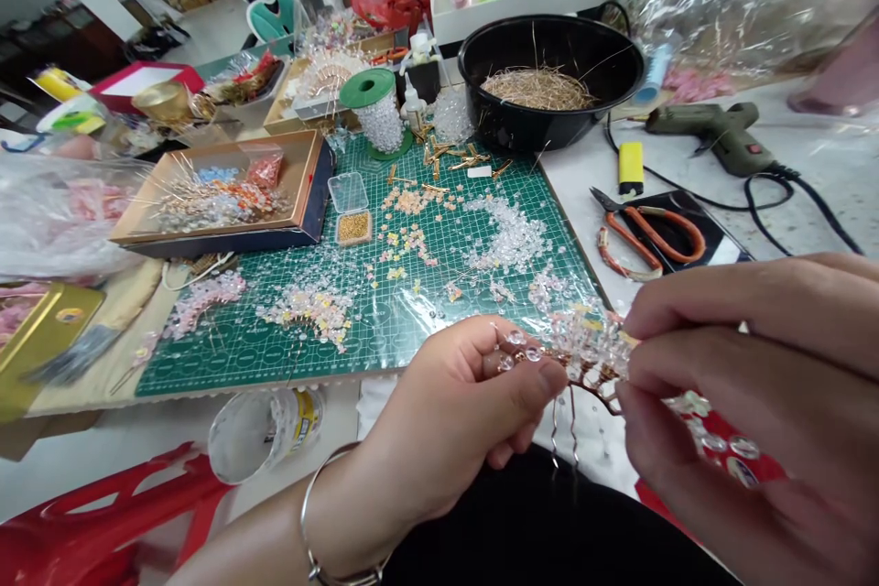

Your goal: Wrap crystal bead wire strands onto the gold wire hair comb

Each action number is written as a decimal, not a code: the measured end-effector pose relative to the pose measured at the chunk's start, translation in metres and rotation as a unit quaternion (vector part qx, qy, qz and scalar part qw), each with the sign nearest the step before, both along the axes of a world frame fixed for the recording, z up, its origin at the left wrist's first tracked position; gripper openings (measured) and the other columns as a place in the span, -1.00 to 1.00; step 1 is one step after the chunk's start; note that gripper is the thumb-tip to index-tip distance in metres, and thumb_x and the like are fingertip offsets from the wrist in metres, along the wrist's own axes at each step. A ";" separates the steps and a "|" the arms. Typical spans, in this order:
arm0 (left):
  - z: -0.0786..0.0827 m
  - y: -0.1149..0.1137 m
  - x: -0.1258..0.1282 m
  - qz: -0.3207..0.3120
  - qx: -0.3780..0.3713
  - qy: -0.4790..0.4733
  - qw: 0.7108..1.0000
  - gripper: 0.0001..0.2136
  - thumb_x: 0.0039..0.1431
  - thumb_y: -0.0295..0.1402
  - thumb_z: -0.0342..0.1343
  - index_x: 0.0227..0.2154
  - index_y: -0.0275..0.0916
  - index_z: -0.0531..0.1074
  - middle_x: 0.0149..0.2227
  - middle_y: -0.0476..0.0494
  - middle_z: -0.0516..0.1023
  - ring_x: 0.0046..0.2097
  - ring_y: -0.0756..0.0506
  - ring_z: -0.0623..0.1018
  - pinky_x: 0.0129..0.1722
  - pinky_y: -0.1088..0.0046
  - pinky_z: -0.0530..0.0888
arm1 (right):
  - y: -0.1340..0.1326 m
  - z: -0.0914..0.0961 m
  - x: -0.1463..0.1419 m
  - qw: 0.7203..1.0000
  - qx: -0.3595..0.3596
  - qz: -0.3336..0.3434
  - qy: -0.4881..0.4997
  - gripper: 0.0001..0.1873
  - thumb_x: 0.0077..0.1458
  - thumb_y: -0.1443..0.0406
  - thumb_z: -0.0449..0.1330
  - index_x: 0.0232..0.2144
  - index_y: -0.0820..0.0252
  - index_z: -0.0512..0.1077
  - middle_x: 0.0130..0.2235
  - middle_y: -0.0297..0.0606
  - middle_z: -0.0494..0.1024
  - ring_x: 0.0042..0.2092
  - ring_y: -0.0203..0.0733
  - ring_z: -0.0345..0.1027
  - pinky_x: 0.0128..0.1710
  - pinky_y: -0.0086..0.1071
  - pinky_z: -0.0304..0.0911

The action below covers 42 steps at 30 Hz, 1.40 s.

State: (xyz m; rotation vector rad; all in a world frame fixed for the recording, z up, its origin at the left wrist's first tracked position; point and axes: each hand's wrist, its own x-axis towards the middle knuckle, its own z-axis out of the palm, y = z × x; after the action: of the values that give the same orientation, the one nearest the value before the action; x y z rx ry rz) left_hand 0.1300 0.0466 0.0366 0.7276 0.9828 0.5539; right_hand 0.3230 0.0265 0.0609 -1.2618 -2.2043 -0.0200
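Near edge of the bench, your left hand and right hand clamp the crystal-beaded wire hairpin, held up off the green cutting mat, beads within easy reach.

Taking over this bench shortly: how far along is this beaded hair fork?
Done: crystal beads cluster on the wire hair fork, prongs bare. In hand: left hand and right hand hold its beaded top. Left: loose beads lie across the green cutting mat.

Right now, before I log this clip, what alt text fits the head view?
The left hand and right hand hold a beaded wire hairpin over a green cutting mat strewn with crystal beads. A glue gun and orange-handled pliers lie to the right.
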 end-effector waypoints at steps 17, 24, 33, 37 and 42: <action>-0.001 0.002 -0.001 0.039 0.014 -0.044 0.998 -0.77 0.14 -0.31 0.29 -0.48 -0.27 0.37 -0.54 0.10 0.28 -0.51 0.12 0.20 -0.52 0.63 0.18 | 0.006 -0.005 -0.003 0.998 0.037 -0.028 0.031 -0.95 -0.01 0.26 0.25 -0.40 0.00 0.45 -0.30 -0.31 0.48 -0.23 -0.02 0.42 -0.28 -0.13 0.35; 0.000 0.001 0.002 0.045 0.012 -0.067 0.997 -0.76 0.15 -0.25 0.29 -0.42 -0.27 0.38 -0.46 0.03 0.42 -0.42 0.07 0.42 -0.38 0.59 0.42 | 0.000 -0.006 -0.003 1.000 0.018 -0.018 -0.003 -0.91 0.07 0.29 0.25 -0.40 0.05 0.38 -0.22 -0.34 0.49 -0.27 -0.12 0.38 -0.20 -0.09 0.28; -0.002 -0.004 0.001 0.023 0.034 -0.056 0.998 -0.76 0.15 -0.23 0.29 -0.35 -0.26 0.39 -0.44 -0.01 0.53 -0.47 0.06 0.52 -0.53 0.63 0.36 | 0.006 -0.016 0.003 0.996 0.080 0.017 -0.024 -0.93 0.03 0.29 0.24 -0.42 0.07 0.38 -0.29 -0.32 0.49 -0.33 -0.14 0.36 -0.31 -0.12 0.21; -0.002 -0.005 0.002 0.053 0.044 -0.065 0.996 -0.76 0.07 -0.32 0.37 -0.34 -0.26 0.40 -0.44 0.03 0.53 -0.49 0.10 0.49 -0.54 0.67 0.31 | 0.010 -0.021 0.007 0.995 0.094 0.011 -0.027 -0.90 0.03 0.26 0.25 -0.42 0.08 0.37 -0.28 -0.30 0.49 -0.31 -0.14 0.37 -0.31 -0.13 0.22; 0.000 -0.004 0.004 0.069 0.056 -0.072 0.993 -0.84 0.15 -0.37 0.30 -0.39 -0.27 0.42 -0.45 0.05 0.52 -0.52 0.14 0.43 -0.48 0.65 0.38 | 0.005 -0.018 0.002 0.997 0.082 -0.004 -0.017 -0.90 0.06 0.27 0.25 -0.40 0.09 0.36 -0.26 -0.30 0.49 -0.29 -0.14 0.38 -0.30 -0.14 0.23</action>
State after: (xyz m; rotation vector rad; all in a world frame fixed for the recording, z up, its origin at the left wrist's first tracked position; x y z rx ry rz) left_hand 0.1342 0.0430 0.0364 0.7120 0.8776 0.7768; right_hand 0.3255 0.0319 0.0428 -1.1869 -2.1787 -0.2219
